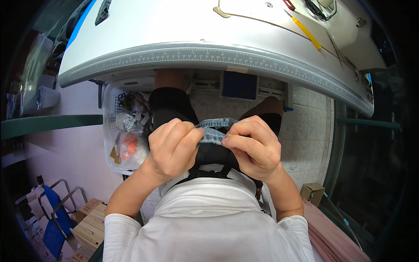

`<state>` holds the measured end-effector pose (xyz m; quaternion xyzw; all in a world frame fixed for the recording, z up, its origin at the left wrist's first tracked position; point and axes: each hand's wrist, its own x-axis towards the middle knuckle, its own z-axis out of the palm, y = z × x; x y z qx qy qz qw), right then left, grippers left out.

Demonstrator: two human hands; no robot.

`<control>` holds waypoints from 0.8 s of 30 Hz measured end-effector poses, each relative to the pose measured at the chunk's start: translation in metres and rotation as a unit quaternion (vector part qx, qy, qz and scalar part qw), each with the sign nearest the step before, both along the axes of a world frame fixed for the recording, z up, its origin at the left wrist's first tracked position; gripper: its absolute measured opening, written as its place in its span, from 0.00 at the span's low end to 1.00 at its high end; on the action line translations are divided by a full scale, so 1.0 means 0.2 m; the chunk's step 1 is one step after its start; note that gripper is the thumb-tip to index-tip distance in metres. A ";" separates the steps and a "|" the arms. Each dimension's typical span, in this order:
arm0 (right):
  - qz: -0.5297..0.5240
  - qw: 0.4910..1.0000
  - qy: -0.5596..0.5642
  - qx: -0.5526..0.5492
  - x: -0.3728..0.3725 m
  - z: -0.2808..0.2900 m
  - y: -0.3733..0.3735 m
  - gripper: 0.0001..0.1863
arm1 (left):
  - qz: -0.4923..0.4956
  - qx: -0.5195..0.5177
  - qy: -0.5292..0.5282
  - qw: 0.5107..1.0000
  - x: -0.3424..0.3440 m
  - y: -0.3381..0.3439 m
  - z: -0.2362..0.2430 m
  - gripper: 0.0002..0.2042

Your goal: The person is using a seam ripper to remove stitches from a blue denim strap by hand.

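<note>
A narrow strip of blue denim [212,135] with frayed edges is stretched between my two hands above my lap. It curves into a loop, its far side lying a little beyond the near side. My left hand [173,146] is closed round the strip's left end, with the fingers curled in. On the other side, my right hand [255,146] pinches the strip's right end between thumb and forefinger. The parts of the denim inside both hands are hidden.
Ahead stands a white table with a grey ruler-marked front edge [200,54]. On it lie a yellow-handled pointed tool [306,32], red-handled tool [289,5] and a white machine [362,43]. A white plastic basket [109,131] holding bags and scraps stands left of my legs.
</note>
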<state>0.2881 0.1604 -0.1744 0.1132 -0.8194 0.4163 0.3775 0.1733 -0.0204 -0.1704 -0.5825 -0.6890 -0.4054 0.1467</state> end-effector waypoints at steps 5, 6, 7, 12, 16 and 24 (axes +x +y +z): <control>0.027 0.996 -0.059 -0.061 0.01 0.02 -0.01 0.12 | -0.034 -0.008 0.040 0.999 -0.01 -0.02 0.01 0.25; 0.031 0.993 -0.080 -0.085 0.01 0.03 -0.01 0.11 | -0.036 -0.012 0.038 0.999 -0.01 -0.02 0.01 0.25; 0.030 0.991 -0.083 -0.098 0.00 0.03 -0.02 0.10 | -0.039 -0.016 0.037 0.998 -0.01 -0.02 0.01 0.25; 0.017 0.990 -0.087 -0.111 -0.03 0.04 -0.06 0.09 | -0.045 0.028 0.072 0.996 -0.02 0.02 -0.02 0.11; -0.006 0.996 -0.062 -0.066 -0.04 0.03 -0.07 0.09 | -0.050 0.026 0.064 0.996 -0.01 0.02 -0.01 0.11; -0.043 0.981 -0.092 -0.164 -0.01 -0.03 -0.08 0.08 | -0.015 -0.006 0.009 1.000 0.04 0.00 -0.01 0.23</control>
